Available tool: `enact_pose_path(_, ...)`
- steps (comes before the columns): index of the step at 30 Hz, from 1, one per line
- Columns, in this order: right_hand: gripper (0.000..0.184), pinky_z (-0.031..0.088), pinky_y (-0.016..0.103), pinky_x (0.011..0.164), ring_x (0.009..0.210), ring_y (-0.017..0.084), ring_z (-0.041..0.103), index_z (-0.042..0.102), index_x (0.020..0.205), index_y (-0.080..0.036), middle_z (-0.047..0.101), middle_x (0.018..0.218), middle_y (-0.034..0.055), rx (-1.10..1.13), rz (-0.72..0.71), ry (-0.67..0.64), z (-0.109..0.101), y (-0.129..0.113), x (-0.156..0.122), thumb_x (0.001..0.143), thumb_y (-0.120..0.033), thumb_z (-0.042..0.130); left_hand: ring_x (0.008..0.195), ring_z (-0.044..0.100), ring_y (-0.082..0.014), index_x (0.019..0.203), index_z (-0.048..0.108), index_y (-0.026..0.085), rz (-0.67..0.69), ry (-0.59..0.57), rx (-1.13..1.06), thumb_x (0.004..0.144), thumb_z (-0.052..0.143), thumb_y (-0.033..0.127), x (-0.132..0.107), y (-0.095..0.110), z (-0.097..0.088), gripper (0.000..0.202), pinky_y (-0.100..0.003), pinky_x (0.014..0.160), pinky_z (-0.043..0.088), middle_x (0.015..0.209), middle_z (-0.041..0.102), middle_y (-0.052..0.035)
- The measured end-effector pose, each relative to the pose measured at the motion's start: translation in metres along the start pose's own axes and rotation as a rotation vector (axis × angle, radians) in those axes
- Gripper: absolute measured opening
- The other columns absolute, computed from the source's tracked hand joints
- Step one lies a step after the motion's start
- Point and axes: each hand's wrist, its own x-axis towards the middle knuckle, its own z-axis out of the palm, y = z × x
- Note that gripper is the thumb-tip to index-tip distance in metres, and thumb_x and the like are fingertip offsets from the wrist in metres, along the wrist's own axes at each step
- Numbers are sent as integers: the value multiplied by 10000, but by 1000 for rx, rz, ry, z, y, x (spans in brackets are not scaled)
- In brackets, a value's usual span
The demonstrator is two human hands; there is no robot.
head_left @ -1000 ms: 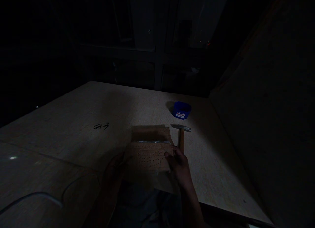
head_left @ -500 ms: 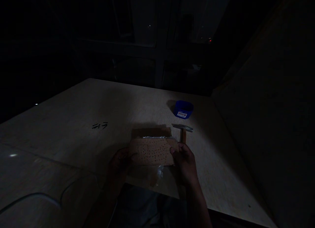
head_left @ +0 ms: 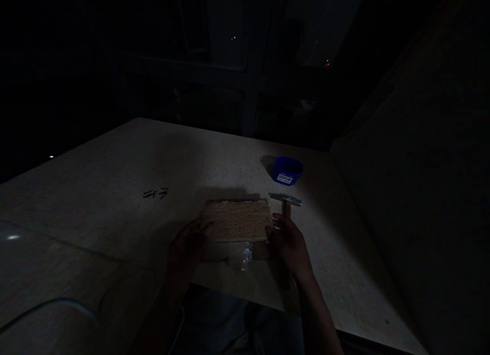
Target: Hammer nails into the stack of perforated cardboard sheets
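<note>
In dim light I hold a small wooden board (head_left: 236,221) dotted with several small holes or nail heads. My left hand (head_left: 186,247) grips its left edge and my right hand (head_left: 288,242) grips its right edge. The board lies on top of a second wooden piece (head_left: 220,250) on the table (head_left: 115,212). A crumpled bit of clear plastic (head_left: 245,254) shows under its near edge. A hammer (head_left: 286,202) with a wooden handle lies just right of the board, close to my right hand.
A blue round container (head_left: 288,171) with a label stands beyond the hammer. A few dark nails (head_left: 155,193) lie on the table to the left. A tall board wall (head_left: 413,191) rises at the right. The background is dark.
Both hands have pushed the dotted board away from me, so it now covers the piece behind it. The plastic under its near edge has come into view.
</note>
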Motion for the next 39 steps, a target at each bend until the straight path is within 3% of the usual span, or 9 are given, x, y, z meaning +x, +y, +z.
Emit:
enact_pose_path(3, 369, 594, 384, 752, 889, 265, 728, 687, 1120, -214, 743, 1089, 105, -182, -96, -14, -1, 5, 1, 818, -425, 687, 1071, 684, -273, 1050, 697, 179, 68, 13, 35, 729, 656, 458, 5, -2, 4, 427, -382, 894, 565, 1140, 733, -115)
enact_pose_path(6, 308, 578, 398, 812, 943, 276, 721, 699, 1109, -218, 748, 1090, 97, -267, -139, -44, -2, 12, 0, 855, -385, 647, 1059, 690, -279, 1040, 688, 176, 47, 57, 47, 713, 667, 441, 6, -8, 3, 421, -392, 892, 572, 1137, 729, -123)
enact_pose_path(13, 425, 580, 358, 741, 905, 245, 714, 617, 1240, -221, 685, 1225, 121, -154, -131, -13, 0, 9, -7, 832, -329, 669, 1034, 696, -291, 1142, 658, 165, -29, 35, -50, 684, 703, 466, -1, -8, -3, 550, -375, 809, 598, 1154, 726, -125)
enact_pose_path(20, 376, 554, 382, 836, 955, 239, 680, 678, 1185, -244, 713, 1096, 77, -185, -228, 75, -1, -4, -7, 813, -301, 681, 1015, 690, -275, 1166, 659, 192, 41, 90, -27, 664, 744, 455, -4, 5, -8, 574, -386, 844, 590, 1170, 707, -99)
enact_pose_path(23, 179, 537, 393, 845, 939, 243, 661, 758, 976, -257, 702, 978, 61, -233, -386, 44, -3, -10, -6, 841, -299, 648, 965, 687, -247, 992, 734, 212, 169, 84, 14, 739, 704, 428, -7, 9, -11, 333, -392, 881, 574, 1047, 728, -64)
enact_pose_path(27, 167, 529, 401, 835, 1007, 257, 636, 785, 856, -275, 659, 1037, 75, -220, -534, 49, -7, -10, -4, 876, -281, 620, 1036, 649, -239, 742, 769, 258, 459, 100, 89, 821, 653, 388, -12, 3, -17, 191, -393, 912, 562, 1049, 704, -42)
enact_pose_path(30, 169, 520, 407, 842, 1077, 264, 606, 794, 868, -295, 619, 1135, 72, -219, -612, 105, -9, -4, -3, 878, -246, 633, 1084, 622, -218, 766, 790, 292, 611, 128, 173, 875, 625, 317, -12, -9, -21, 199, -377, 920, 558, 1149, 670, -30)
enact_pose_path(33, 179, 519, 392, 818, 1028, 245, 603, 795, 883, -300, 602, 1095, 67, -214, -663, 135, -9, 0, -4, 876, -217, 637, 1032, 631, -171, 859, 795, 331, 726, 94, 177, 892, 609, 202, -12, -21, -24, 228, -315, 858, 562, 1183, 657, -12)
enact_pose_path(39, 169, 525, 394, 855, 1048, 248, 630, 784, 887, -279, 650, 1117, 80, -215, -622, 105, -7, -2, -4, 894, -249, 617, 1048, 656, -195, 871, 790, 323, 719, 49, 74, 875, 634, 202, -12, -16, -24, 198, -319, 831, 582, 1154, 689, -26)
